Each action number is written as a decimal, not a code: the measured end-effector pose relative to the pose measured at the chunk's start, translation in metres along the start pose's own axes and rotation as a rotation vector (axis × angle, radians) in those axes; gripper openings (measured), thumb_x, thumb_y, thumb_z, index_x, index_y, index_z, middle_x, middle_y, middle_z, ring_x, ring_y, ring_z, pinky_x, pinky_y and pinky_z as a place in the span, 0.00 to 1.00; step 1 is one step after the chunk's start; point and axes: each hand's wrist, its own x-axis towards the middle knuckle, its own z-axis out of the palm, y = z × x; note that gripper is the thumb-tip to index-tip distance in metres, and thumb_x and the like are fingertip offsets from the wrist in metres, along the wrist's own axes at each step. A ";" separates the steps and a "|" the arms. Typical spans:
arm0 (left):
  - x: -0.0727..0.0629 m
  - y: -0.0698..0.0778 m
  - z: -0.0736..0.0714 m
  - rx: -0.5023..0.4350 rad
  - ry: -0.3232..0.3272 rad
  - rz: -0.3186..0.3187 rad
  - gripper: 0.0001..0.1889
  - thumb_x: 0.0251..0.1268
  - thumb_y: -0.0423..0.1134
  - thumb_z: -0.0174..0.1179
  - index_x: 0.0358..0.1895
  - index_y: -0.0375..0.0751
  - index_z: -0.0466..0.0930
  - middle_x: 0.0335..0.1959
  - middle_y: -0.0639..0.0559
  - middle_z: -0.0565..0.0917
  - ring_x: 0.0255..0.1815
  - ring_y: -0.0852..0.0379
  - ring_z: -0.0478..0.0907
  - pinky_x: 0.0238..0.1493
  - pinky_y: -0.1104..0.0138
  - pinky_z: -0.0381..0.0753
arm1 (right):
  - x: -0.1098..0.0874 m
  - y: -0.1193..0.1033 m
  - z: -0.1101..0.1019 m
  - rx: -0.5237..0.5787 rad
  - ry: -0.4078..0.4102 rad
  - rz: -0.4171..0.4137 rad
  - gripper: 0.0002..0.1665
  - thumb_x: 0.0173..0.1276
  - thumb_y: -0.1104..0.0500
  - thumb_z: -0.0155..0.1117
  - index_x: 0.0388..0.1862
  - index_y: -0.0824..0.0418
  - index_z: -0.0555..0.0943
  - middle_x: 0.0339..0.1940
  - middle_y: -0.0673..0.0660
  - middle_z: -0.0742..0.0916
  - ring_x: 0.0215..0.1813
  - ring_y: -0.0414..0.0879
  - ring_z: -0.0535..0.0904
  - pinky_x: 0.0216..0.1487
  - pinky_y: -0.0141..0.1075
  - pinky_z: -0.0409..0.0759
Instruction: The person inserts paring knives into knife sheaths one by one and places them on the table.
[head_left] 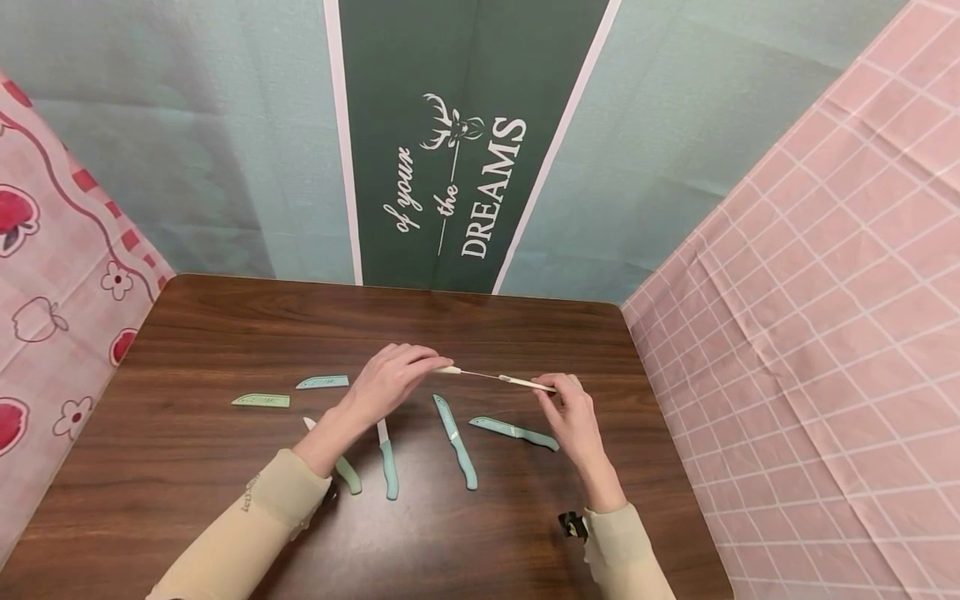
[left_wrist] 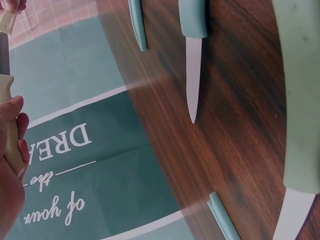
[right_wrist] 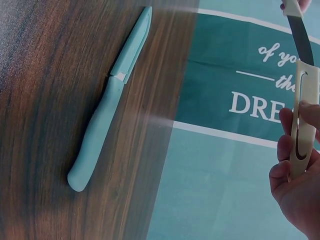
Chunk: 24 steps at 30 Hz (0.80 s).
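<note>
The cream knife (head_left: pixel 454 370) is gripped by its handle in the left hand (head_left: pixel 392 379); the cream sheath (right_wrist: pixel 312 85) is pinched in the right hand (head_left: pixel 573 412). Between the hands, the blade (right_wrist: pixel 301 42) should be aligned straight with the sheath, and fingertips (right_wrist: pixel 286 119) held clear.

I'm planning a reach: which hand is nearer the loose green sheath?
Left. The left hand is to the right of the green sheath; the right hand is farther right.
</note>
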 end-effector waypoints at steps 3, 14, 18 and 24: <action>0.001 0.001 0.002 0.004 0.001 0.008 0.22 0.60 0.28 0.68 0.57 0.52 0.84 0.46 0.56 0.87 0.41 0.57 0.82 0.41 0.64 0.79 | 0.000 0.000 0.000 -0.006 -0.004 0.003 0.09 0.62 0.67 0.72 0.40 0.57 0.86 0.38 0.53 0.90 0.39 0.44 0.79 0.34 0.32 0.72; 0.004 0.005 0.005 -0.041 -0.018 0.002 0.22 0.58 0.31 0.71 0.56 0.51 0.84 0.47 0.55 0.86 0.44 0.56 0.83 0.43 0.63 0.80 | -0.001 0.001 0.001 -0.015 -0.014 -0.007 0.09 0.62 0.67 0.72 0.40 0.59 0.85 0.37 0.54 0.90 0.39 0.46 0.80 0.35 0.43 0.77; 0.004 0.006 0.004 -0.066 -0.036 -0.014 0.19 0.59 0.34 0.70 0.56 0.47 0.85 0.47 0.52 0.87 0.46 0.55 0.83 0.47 0.60 0.80 | -0.001 0.001 0.001 -0.017 -0.014 0.002 0.08 0.62 0.67 0.72 0.40 0.58 0.86 0.37 0.54 0.90 0.39 0.45 0.80 0.35 0.39 0.77; 0.003 0.005 0.004 -0.091 -0.057 -0.038 0.17 0.60 0.35 0.70 0.54 0.42 0.85 0.46 0.51 0.88 0.46 0.54 0.84 0.50 0.59 0.81 | -0.001 0.002 0.001 -0.010 -0.018 0.000 0.08 0.63 0.67 0.71 0.40 0.58 0.86 0.37 0.53 0.90 0.39 0.46 0.80 0.33 0.38 0.76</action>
